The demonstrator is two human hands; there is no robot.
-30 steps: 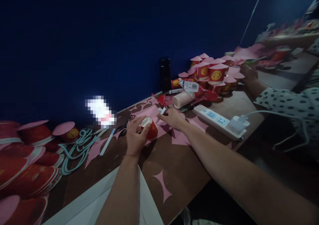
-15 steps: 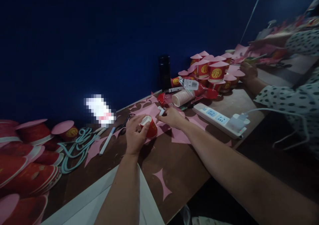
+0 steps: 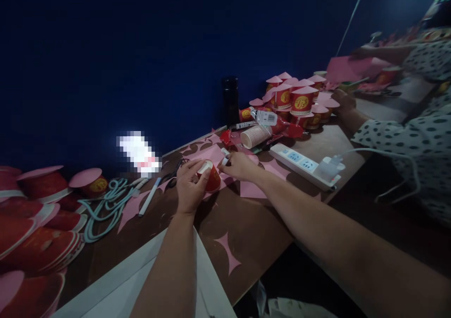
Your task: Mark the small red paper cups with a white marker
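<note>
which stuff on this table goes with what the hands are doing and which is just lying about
Part of the job, judging by the hands:
red paper cup, in the left hand
white pen-like stick, in the right hand
flat pink paper, probably, beside the hands

Apparently just lying about:
long white power strip
tall black cylindrical bottle
pale teal coiled cable

The left hand (image 3: 190,186) hides part of the red cup (image 3: 214,181) from me; a bright shape (image 3: 139,152) by the table's (image 3: 260,233) wall-side edge is too blurred to name.
</note>
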